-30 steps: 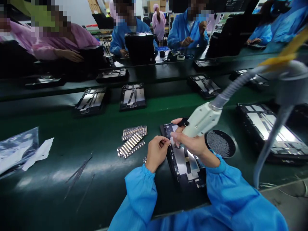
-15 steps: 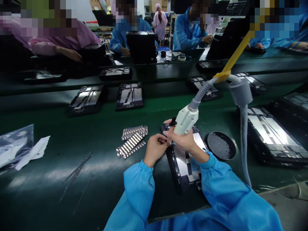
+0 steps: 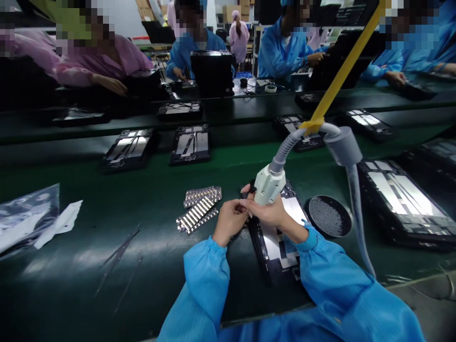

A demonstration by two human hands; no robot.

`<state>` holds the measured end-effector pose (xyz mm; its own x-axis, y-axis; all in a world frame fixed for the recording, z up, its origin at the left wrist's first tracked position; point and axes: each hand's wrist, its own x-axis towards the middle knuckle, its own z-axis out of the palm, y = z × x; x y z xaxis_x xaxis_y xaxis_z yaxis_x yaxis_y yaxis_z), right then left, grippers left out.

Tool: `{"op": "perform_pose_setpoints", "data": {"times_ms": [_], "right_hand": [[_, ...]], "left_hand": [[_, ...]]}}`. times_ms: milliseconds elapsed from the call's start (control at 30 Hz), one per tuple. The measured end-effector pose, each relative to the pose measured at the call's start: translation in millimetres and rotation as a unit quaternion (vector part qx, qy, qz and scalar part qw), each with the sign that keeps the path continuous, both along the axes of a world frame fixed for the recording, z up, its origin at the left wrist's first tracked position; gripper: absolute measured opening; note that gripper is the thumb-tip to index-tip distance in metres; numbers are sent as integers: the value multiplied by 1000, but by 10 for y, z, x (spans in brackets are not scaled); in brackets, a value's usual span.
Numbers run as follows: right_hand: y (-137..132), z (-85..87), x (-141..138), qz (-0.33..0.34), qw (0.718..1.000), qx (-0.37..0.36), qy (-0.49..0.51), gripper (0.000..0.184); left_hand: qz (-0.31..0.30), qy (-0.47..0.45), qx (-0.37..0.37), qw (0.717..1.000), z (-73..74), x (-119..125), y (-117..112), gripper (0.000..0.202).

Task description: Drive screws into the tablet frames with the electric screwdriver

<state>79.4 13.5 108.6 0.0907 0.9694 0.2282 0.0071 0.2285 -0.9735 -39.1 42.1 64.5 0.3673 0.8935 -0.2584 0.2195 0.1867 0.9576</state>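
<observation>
Electronics assembly workshop, green bench, smocked workers, opened devices

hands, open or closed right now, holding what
Left hand: closed in a pinch; cannot tell if holding anything.
Right hand: closed on the tool.

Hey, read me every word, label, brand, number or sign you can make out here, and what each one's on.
None can be read.
Tool in the right hand: no legible lettering on the visible side.
Device beneath it: any markings too small.
Strips: any print too small.
Bag: any writing too blurred.
</observation>
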Motion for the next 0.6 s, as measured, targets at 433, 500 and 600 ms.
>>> {"op": "perform_pose_setpoints", "data": {"times_ms": [433,500,600], "right_hand": [[-152,280,111,3,997,41,59,44],[-222,376,276,3,998,45,48,46],[-327,428,674,-27,998,44,29,37]], "left_hand": [[84,373,172,908,85,-933,-755,50],[73,384,177,903,40,-861,-717,53],[76,382,137,911,54,-830,-577,63]]}}
